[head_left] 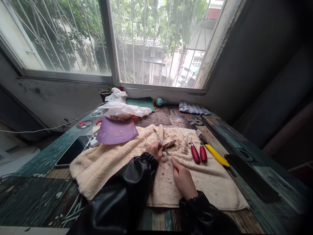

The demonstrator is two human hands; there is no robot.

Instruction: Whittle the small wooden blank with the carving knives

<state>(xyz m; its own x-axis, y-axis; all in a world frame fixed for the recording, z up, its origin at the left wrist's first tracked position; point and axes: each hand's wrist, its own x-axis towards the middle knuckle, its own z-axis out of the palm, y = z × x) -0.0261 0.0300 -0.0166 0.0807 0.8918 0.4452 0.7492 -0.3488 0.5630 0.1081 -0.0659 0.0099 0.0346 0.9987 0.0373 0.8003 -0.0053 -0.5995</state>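
My left hand (154, 150) is closed around a small piece of wood (169, 143) over a cream towel (102, 163). A long thin metal tool (158, 138) runs slantwise across the wood, and my right hand (182, 178) pinches its near end. Wood shavings (179, 143) lie scattered on the towel around the wood. Both arms are in black shiny sleeves.
Two red-handled tools (198, 153) and a yellow knife (217, 156) lie on the towel to the right. A purple sheet (116, 132), a white plastic bag (124, 109) and a phone (73, 150) sit at the left. A dark flat bar (251, 178) lies at the right edge. A barred window is behind.
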